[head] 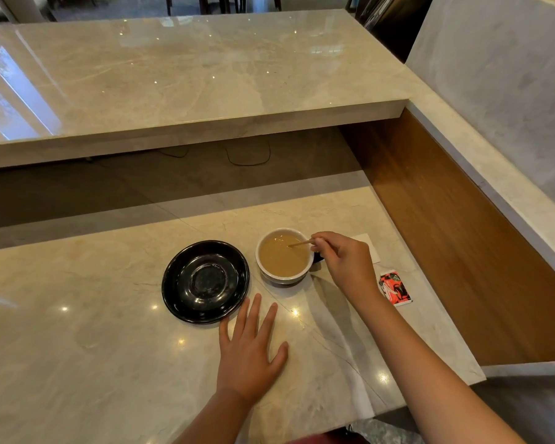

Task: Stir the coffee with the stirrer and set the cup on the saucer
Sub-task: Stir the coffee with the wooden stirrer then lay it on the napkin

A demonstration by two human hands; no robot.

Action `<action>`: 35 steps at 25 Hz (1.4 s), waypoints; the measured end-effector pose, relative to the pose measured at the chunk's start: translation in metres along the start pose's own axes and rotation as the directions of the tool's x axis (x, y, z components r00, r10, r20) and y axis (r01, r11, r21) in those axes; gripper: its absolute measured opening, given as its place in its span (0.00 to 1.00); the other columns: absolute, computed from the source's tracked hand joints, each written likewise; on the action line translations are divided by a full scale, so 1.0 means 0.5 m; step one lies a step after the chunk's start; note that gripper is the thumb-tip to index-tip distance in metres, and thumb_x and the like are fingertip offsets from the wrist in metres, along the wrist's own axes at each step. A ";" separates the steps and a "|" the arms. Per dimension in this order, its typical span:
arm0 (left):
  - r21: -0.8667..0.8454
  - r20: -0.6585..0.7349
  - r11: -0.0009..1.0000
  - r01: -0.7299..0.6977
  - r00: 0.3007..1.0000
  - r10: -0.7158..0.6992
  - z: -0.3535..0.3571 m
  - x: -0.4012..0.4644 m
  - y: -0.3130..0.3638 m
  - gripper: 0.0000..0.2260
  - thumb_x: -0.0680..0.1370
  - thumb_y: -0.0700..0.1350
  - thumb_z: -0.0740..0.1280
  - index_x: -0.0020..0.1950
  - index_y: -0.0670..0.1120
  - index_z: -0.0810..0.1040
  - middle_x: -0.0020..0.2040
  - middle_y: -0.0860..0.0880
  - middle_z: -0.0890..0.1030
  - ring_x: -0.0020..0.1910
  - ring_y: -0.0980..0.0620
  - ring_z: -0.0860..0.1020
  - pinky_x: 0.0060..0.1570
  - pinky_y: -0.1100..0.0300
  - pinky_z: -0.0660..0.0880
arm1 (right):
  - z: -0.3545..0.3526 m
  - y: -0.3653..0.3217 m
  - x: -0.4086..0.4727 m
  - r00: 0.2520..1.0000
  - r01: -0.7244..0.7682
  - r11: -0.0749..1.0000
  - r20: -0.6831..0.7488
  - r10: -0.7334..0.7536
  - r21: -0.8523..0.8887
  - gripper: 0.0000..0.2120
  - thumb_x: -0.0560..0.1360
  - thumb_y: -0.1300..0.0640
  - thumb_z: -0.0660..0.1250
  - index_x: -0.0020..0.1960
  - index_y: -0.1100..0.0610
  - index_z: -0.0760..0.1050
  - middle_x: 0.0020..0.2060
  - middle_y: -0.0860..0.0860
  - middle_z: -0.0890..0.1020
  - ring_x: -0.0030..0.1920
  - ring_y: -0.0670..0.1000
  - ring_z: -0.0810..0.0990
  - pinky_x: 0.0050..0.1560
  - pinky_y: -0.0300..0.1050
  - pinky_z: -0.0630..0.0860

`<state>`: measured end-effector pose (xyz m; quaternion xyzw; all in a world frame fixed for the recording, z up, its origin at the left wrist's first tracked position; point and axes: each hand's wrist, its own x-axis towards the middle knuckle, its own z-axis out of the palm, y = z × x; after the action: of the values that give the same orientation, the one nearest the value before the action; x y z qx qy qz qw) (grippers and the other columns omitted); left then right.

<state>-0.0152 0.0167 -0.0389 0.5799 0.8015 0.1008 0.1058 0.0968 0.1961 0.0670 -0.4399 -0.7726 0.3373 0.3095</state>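
Observation:
A white cup (271,274) of light brown coffee (281,259) stands on the marble counter. Just left of it lies an empty black saucer (205,282), not touching the cup. My right hand (346,262) is at the cup's right rim and pinches a thin wooden stirrer (301,242) whose tip dips into the coffee. My left hand (252,350) lies flat on the counter in front of the saucer and cup, fingers spread, holding nothing. The cup's dark handle is mostly hidden behind my right hand.
A red and black sachet (394,288) lies on the counter right of my right wrist. A white napkin (370,248) peeks out behind that hand. A raised marble ledge (189,123) overhangs the back, and a wooden wall (462,251) bounds the right.

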 end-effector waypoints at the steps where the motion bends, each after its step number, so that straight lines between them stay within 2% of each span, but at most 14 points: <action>1: 0.006 0.002 1.000 0.001 1.000 -0.001 0.000 0.000 0.000 0.29 0.76 0.64 0.52 0.75 0.58 0.50 0.77 0.50 0.49 0.73 0.53 0.39 0.67 0.47 0.33 | -0.007 0.003 -0.002 1.000 0.008 0.999 -0.001 -0.008 -0.043 0.07 0.75 0.62 0.64 0.47 0.58 0.80 0.38 0.57 0.85 0.39 0.55 0.83 0.42 0.50 0.80; 4: 0.012 0.003 1.000 0.003 1.000 -0.003 0.001 0.001 0.001 0.29 0.76 0.64 0.51 0.75 0.58 0.50 0.77 0.50 0.48 0.73 0.52 0.39 0.66 0.47 0.33 | -0.023 -0.004 -0.013 0.997 0.057 0.983 0.070 -0.046 -0.174 0.07 0.76 0.61 0.63 0.48 0.59 0.80 0.39 0.57 0.86 0.39 0.57 0.82 0.41 0.46 0.77; 7: 0.012 0.005 1.000 0.003 1.000 -0.003 0.000 0.000 0.001 0.29 0.76 0.64 0.50 0.75 0.58 0.50 0.77 0.50 0.48 0.73 0.52 0.39 0.66 0.46 0.33 | -0.022 -0.024 -0.027 0.987 0.105 0.961 0.142 -0.070 -0.255 0.08 0.76 0.60 0.62 0.48 0.59 0.80 0.39 0.58 0.85 0.40 0.58 0.81 0.41 0.48 0.76; 10: 0.010 0.012 1.000 -0.001 1.000 0.001 0.001 0.002 0.001 0.29 0.76 0.64 0.50 0.75 0.58 0.49 0.77 0.50 0.47 0.73 0.52 0.39 0.66 0.47 0.33 | -0.017 -0.045 -0.037 0.988 0.023 0.990 0.153 -0.001 -0.139 0.08 0.76 0.60 0.63 0.48 0.58 0.81 0.40 0.56 0.86 0.41 0.54 0.82 0.44 0.45 0.77; 14: 0.010 0.020 1.000 0.000 1.000 0.000 0.002 0.001 -0.001 0.29 0.76 0.65 0.48 0.75 0.58 0.48 0.77 0.51 0.45 0.73 0.52 0.37 0.67 0.46 0.33 | 0.003 -0.062 -0.031 0.985 -0.092 0.996 0.149 0.089 0.015 0.08 0.75 0.60 0.64 0.48 0.56 0.82 0.39 0.54 0.85 0.41 0.48 0.82 0.43 0.33 0.75; 18: -0.005 0.030 1.000 0.003 1.000 -0.003 0.001 0.000 -0.001 0.29 0.75 0.65 0.47 0.75 0.58 0.49 0.77 0.51 0.45 0.73 0.52 0.37 0.67 0.44 0.37 | 0.025 -0.063 -0.011 0.986 -0.148 0.984 0.092 0.140 0.094 0.08 0.75 0.59 0.64 0.51 0.57 0.81 0.42 0.55 0.86 0.44 0.51 0.83 0.50 0.49 0.79; 23: -0.011 0.027 1.000 0.003 1.000 -0.003 0.001 -0.001 -0.002 0.29 0.76 0.64 0.48 0.75 0.58 0.48 0.77 0.50 0.45 0.73 0.52 0.38 0.68 0.45 0.37 | 0.012 -0.046 0.006 0.998 -0.057 0.998 0.026 0.056 0.006 0.08 0.76 0.60 0.63 0.51 0.58 0.80 0.42 0.56 0.85 0.43 0.54 0.82 0.46 0.53 0.80; 26: -0.027 0.010 1.000 -0.006 1.000 0.007 0.000 -0.001 0.000 0.29 0.75 0.63 0.52 0.75 0.56 0.53 0.77 0.49 0.50 0.74 0.51 0.42 0.67 0.45 0.40 | -0.010 -0.033 0.005 0.999 0.028 0.989 0.027 -0.024 -0.142 0.08 0.76 0.61 0.62 0.50 0.60 0.80 0.41 0.59 0.85 0.41 0.58 0.82 0.44 0.53 0.79; 31: -0.035 -0.002 0.999 -0.016 1.000 0.016 -0.002 -0.002 -0.001 0.29 0.75 0.62 0.54 0.74 0.55 0.55 0.76 0.47 0.53 0.74 0.51 0.44 0.67 0.45 0.40 | -0.024 -0.035 -0.010 0.981 0.120 0.935 0.183 -0.060 -0.334 0.09 0.77 0.59 0.60 0.48 0.60 0.79 0.38 0.59 0.84 0.38 0.60 0.80 0.38 0.50 0.74; 33: -0.029 0.005 1.000 -0.009 1.000 0.009 -0.001 -0.002 0.000 0.29 0.76 0.63 0.53 0.75 0.56 0.53 0.77 0.48 0.51 0.74 0.51 0.42 0.67 0.46 0.38 | -0.026 -0.038 -0.018 0.981 0.079 0.955 0.191 -0.024 -0.287 0.09 0.77 0.59 0.61 0.47 0.59 0.79 0.38 0.59 0.85 0.39 0.58 0.81 0.40 0.49 0.76; 35: -0.025 0.007 1.000 -0.002 1.000 0.002 -0.001 -0.002 0.000 0.29 0.76 0.63 0.51 0.75 0.57 0.51 0.77 0.49 0.49 0.74 0.51 0.41 0.67 0.46 0.36 | -0.022 -0.042 -0.023 0.984 -0.048 0.987 0.165 0.074 -0.154 0.08 0.76 0.59 0.62 0.47 0.58 0.81 0.38 0.57 0.85 0.39 0.54 0.83 0.44 0.47 0.78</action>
<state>-0.0152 0.0157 -0.0385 0.5798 0.7991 0.1090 0.1156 0.1005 0.1805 0.0877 -0.4551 -0.8054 0.3240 0.1981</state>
